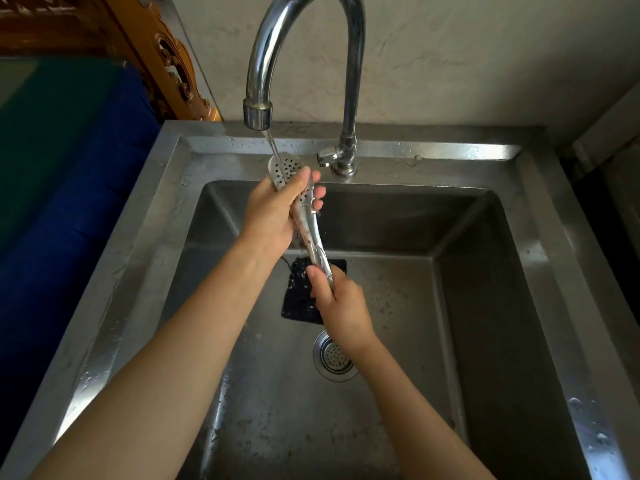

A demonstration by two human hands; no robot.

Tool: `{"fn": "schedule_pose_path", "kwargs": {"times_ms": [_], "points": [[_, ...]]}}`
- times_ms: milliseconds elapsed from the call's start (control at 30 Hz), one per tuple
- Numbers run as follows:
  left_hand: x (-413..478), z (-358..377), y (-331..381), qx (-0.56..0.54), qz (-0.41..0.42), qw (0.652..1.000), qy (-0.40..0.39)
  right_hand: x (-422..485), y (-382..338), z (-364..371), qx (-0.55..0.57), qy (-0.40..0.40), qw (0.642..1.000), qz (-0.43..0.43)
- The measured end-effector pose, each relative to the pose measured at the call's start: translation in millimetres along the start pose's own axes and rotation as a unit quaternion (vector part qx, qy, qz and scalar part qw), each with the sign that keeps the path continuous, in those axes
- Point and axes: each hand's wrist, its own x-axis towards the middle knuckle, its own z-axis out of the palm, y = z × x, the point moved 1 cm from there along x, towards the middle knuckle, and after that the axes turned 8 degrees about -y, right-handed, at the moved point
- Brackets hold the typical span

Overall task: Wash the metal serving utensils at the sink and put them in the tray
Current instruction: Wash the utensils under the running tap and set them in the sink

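Left hand [273,213] clasps the perforated spoon [310,233] at its bowl, under the running faucet [258,112]; right hand [341,303] grips its handle. Beneath, in the sink [491,306]: black pad [298,299], drain strainer [333,356].

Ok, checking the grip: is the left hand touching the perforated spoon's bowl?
Touching. The head view shows the left hand curled round the perforated spoon at its bowl's lower part.
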Motion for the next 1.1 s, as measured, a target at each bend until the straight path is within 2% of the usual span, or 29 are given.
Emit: {"fn": "schedule_pose_path", "kwargs": {"times_ms": [100,200,267,400,500,733,967,1100], "points": [[1.5,0.2,2.7,0.069,-0.035,0.995,0.068,-1.5,-1.4,0.5,-0.014,-0.009,1.0,-0.012],[7.4,2.7,1.1,0.057,-0.078,0.989,0.115,-1.2,-5.0,0.0,-0.033,0.011,0.999,-0.032],[8.8,1.6,0.9,-0.002,-0.084,0.993,0.088,-0.8,-6.3,-1.8,-0.041,0.016,0.998,-0.037],[5.8,-6.4,-3.5,-0.12,-0.075,0.989,-0.031,-1.2,-4.3,-4.9,-0.05,0.0,0.998,-0.038],[2.9,-6.8,-4.4,-0.131,-0.06,0.986,-0.082,-2.2,-1.8,-4.2,-0.017,-0.01,0.999,-0.037],[0.4,-10.3,2.3,-0.134,-0.049,0.987,-0.077,2.8,-4.6,-2.4,0.026,-0.033,0.999,-0.028],[3.8,-17.0,5.1,-0.14,-0.045,0.988,-0.042,11.3,-4.6,4.5,-0.002,-0.032,0.999,-0.036],[7.3,-21.6,5.2,-0.073,-0.025,0.995,-0.065,15.1,-4.7,11.1,0.032,-0.05,0.998,-0.025]]}}
